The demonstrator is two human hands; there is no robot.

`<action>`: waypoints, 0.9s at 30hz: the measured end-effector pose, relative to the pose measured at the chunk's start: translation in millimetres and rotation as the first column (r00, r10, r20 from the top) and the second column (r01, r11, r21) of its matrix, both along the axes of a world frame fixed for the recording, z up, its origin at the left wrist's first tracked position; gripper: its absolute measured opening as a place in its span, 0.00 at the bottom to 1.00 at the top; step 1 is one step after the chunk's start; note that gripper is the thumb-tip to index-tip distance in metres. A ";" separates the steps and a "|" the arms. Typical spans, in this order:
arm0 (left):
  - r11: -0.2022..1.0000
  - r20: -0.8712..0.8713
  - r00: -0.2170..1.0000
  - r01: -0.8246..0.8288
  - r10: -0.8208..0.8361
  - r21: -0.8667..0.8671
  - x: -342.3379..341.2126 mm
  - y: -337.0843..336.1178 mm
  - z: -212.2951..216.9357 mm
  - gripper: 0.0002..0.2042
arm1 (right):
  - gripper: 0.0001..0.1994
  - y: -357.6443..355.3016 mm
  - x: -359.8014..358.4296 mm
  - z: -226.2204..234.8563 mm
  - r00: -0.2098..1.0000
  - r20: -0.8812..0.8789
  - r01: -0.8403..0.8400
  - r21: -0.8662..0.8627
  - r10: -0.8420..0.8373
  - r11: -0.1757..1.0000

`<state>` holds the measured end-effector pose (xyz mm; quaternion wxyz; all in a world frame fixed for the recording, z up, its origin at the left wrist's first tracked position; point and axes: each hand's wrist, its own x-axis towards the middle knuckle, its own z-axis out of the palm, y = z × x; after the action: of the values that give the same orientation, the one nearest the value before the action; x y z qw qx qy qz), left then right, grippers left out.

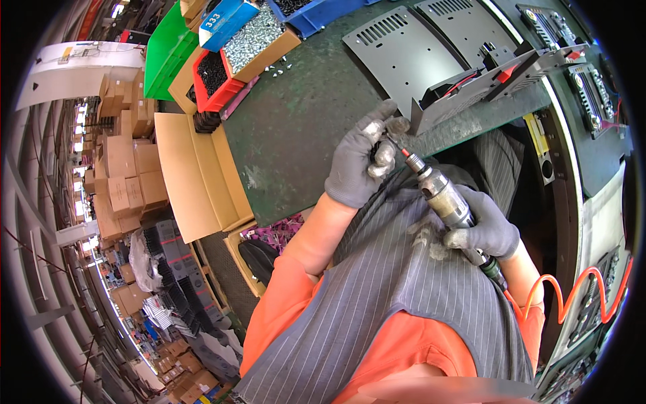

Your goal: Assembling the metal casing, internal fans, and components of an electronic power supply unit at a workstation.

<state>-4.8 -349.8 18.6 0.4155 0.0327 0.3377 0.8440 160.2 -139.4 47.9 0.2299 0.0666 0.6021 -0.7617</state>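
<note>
My right hand (488, 225), in a grey glove, is wrapped round an air screwdriver (444, 196) with a red collar near its tip. An orange coiled hose (560, 296) runs from the tool's rear end. My left hand (356, 161), gloved too with whitish worn fingertips, is closed in a pinch at the driver's bit. Whatever lies between those fingers is too small to make out. Just beyond them stands the near flange of a grey sheet-metal panel (464, 101), with red parts along it. Flat slotted metal panels (404, 57) lie behind it on the dark green bench (296, 135).
At the back left are a red bin of black screws (214, 75), a carton of silvery screws (259, 44), a blue bin (323, 15) and a green crate (161, 57). An open cardboard box (192, 175) sits at the bench's left edge. Components (589, 94) lie at the right.
</note>
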 end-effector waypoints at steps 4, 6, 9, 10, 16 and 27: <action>0.998 -0.066 0.997 -0.041 0.038 -0.052 3.4 3.8 3.9 0.21 | 0.36 2.5 1.5 -3.9 0.998 -0.061 -0.008 0.032 0.010 0.999; 0.994 -0.083 0.994 -0.077 0.071 -0.078 6.4 7.4 5.7 0.22 | 0.37 1.2 1.2 -3.7 0.999 -0.040 0.003 0.016 -0.002 1.000; 0.978 -0.175 0.980 -0.129 0.100 -0.163 10.9 11.0 9.4 0.22 | 0.41 -1.6 1.0 0.1 1.000 -0.010 0.012 0.027 -0.011 1.000; 0.977 -0.145 0.984 -0.131 0.107 -0.170 12.0 11.4 10.6 0.22 | 0.40 -1.2 2.0 2.4 1.000 0.007 0.012 0.008 -0.012 1.000; 0.995 -0.005 0.997 -0.072 0.072 -0.066 14.6 9.1 16.6 0.20 | 0.41 -0.6 10.0 0.1 0.997 0.071 0.021 -0.108 -0.013 0.994; 0.923 -0.435 0.900 -0.172 0.006 -0.344 26.0 12.3 33.5 0.19 | 0.34 8.0 11.7 8.8 0.999 0.013 -0.030 -0.028 0.030 0.999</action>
<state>21.2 -337.5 52.1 0.2906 0.1207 0.5758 0.7546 172.0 -131.4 56.7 0.2463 0.0594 0.5907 -0.7661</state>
